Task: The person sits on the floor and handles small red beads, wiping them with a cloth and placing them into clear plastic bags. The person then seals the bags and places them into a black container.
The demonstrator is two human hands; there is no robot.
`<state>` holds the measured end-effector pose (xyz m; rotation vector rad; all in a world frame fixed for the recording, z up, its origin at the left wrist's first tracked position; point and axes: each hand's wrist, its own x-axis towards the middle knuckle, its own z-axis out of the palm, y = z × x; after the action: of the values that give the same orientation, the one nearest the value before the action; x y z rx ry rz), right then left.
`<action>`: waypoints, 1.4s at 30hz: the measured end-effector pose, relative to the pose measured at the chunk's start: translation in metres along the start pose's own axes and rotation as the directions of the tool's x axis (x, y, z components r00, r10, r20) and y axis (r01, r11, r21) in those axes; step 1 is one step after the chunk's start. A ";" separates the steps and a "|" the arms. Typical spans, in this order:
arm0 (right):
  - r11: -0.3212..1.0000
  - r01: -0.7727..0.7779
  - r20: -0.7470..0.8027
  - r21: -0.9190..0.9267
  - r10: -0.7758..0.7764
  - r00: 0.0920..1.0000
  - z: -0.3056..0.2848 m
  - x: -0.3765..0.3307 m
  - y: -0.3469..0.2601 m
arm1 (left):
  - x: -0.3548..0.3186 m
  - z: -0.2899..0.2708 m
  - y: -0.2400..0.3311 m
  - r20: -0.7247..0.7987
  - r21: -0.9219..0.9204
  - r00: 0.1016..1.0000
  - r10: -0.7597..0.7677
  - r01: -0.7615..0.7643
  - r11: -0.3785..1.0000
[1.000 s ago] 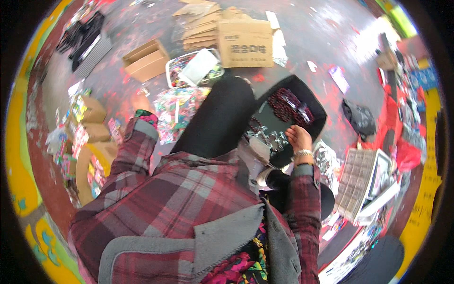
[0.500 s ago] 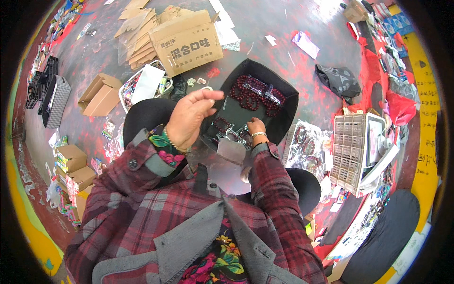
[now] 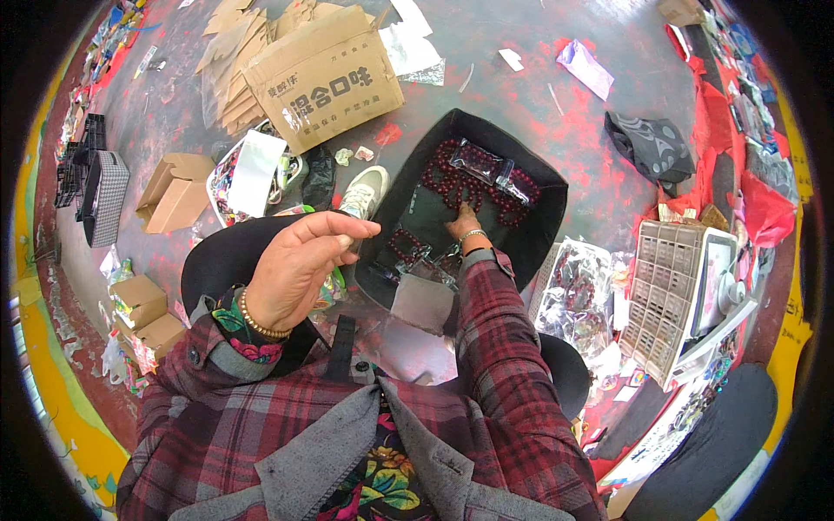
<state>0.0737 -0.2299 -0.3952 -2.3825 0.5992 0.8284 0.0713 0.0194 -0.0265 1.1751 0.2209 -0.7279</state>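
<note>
Bright light reaches my left hand [image 3: 294, 271], glare pales the far floor [image 3: 521, 22], and straight lines bow outward.

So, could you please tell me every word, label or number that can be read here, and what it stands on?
I won't copy wording, only say where it stands.
Large brown cardboard box: dark printed characters, the biggest ones clear.
Yellow band at the right: dark characters, too small and blurred to read.
Black bin: pale mark inside, too small to read.

The maroon plaid jacket [image 3: 261, 404] has grey lapels [image 3: 326, 434].
</note>
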 end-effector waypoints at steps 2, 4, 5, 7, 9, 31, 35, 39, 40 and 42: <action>0.998 -0.045 0.063 -0.054 0.049 0.997 -0.002 -0.008 -0.004 | 0.000 -0.002 0.001 -0.014 -0.004 1.000 -0.002 0.002 1.000; 0.985 -0.133 0.033 -0.109 0.137 0.990 0.000 -0.017 -0.009 | -0.001 -0.001 0.002 -0.014 0.003 1.000 -0.002 0.002 1.000; 0.975 -0.160 0.035 -0.155 0.167 0.985 0.000 -0.021 -0.009 | -0.002 -0.001 0.003 -0.013 0.006 1.000 0.000 0.000 1.000; 0.971 -0.147 -0.016 -0.189 0.147 0.989 -0.001 -0.028 -0.006 | -0.005 0.000 0.001 -0.005 0.011 1.000 0.000 0.000 1.000; 0.987 -0.125 -0.069 -0.105 0.118 0.991 -0.004 -0.029 -0.002 | -0.008 -0.001 -0.001 0.007 0.023 1.000 -0.001 0.001 1.000; -0.056 0.107 -0.100 0.993 -0.879 0.466 -0.167 -0.264 -0.134 | -0.005 0.006 -0.030 0.300 -0.326 0.931 0.208 -0.105 0.940; 0.251 0.262 -0.087 0.932 -0.547 0.833 -0.136 -0.262 -0.095 | -0.001 0.003 -0.042 0.069 -0.293 0.973 0.219 -0.190 0.937; 0.914 0.402 0.168 -0.050 -0.389 0.906 -0.058 -0.205 -0.022 | -0.005 0.009 -0.033 0.027 -0.231 0.977 0.210 -0.198 0.953; 0.929 0.299 0.175 -0.219 -0.264 0.949 -0.040 -0.209 -0.019 | -0.006 0.005 -0.033 0.026 -0.218 0.977 0.210 -0.199 0.955; 0.923 0.020 0.153 -0.385 0.042 0.987 -0.003 -0.206 0.008 | -0.003 0.007 -0.034 0.058 -0.199 0.978 0.201 -0.186 0.962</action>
<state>-0.0761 -0.1912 -0.2588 -2.6269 0.4135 1.2245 0.0461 0.0075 -0.0479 0.9662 0.1063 -0.5646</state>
